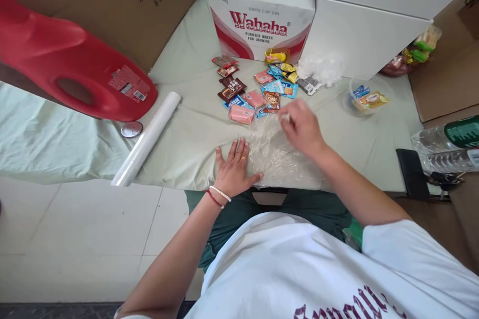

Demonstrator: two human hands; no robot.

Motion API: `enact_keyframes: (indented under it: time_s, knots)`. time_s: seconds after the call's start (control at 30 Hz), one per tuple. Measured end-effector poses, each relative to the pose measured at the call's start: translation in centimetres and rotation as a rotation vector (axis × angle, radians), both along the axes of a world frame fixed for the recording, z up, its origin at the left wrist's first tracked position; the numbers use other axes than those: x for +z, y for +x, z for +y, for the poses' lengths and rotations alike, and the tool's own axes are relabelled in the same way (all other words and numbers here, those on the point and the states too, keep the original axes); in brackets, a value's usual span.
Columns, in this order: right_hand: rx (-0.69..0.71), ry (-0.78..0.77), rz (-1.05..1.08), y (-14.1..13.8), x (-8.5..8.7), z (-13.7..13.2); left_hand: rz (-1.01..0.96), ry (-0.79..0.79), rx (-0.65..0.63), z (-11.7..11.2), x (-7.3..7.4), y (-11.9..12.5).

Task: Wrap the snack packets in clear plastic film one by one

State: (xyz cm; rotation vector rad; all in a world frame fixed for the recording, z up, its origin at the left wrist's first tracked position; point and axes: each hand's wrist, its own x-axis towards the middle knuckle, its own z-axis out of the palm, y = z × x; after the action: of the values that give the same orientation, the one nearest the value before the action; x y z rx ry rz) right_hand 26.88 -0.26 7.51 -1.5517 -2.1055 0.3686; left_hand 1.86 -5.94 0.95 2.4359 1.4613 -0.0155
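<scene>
My left hand (232, 169) lies flat on the cloth-covered table with its fingers spread, the thumb at the edge of a crumpled sheet of clear plastic film (279, 157). Above the film's far side, my right hand (304, 128) is curled, thumb and fingers pinched together on the film; motion slightly blurs it. Just beyond its fingertips lies a loose pile of wrapped snacks: pink packets (241, 113), a brown cookie packet (271, 101), dark cocoa packets (231, 88), blue packets (274, 86) and a yellow one (277, 55).
A white roll (146, 138) and a big red jug (75, 60) lie at left, by a round badge (131, 129). Behind stands a Wahaha box (262, 25). On the right are a clear tub (352, 102) with snacks, a black phone-like object (412, 173) and plastic bottles (434, 139).
</scene>
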Motion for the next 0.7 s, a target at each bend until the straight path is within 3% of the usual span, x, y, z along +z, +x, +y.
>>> enact_keyframes:
  time_s: [0.1,0.17,0.23,0.33,0.37,0.47,0.57,0.7]
  knots:
    - [0.411,-0.156,-0.086,-1.6,-1.5,-5.2,-0.063,-0.07,-0.021,1.2,-0.4,-1.0]
    - [0.529,-0.214,-0.127,-3.0,-2.9,-7.6,-0.125,-0.13,-0.027,2.1,-0.4,-1.7]
    - [0.507,-0.226,-0.148,-4.2,-4.0,-9.0,-0.192,-0.109,0.046,2.5,0.1,-2.1]
    - [0.443,-0.23,-0.179,-5.2,-5.1,-9.6,-0.289,0.137,0.272,1.9,1.9,-1.2]
    - [0.426,-0.226,-0.183,-5.4,-5.3,-9.6,-0.323,0.21,0.295,1.5,2.5,-0.5]
    - [0.375,-0.217,-0.153,-5.8,-5.9,-9.7,-0.385,0.211,0.121,0.5,3.3,2.1]
    - [0.347,-0.226,-0.09,-6.0,-6.0,-10.8,-0.281,0.101,0.03,0.9,2.0,3.6]
    - [0.365,-0.234,0.049,-4.7,-4.6,-12.2,-0.102,0.103,0.004,2.0,-0.4,2.8]
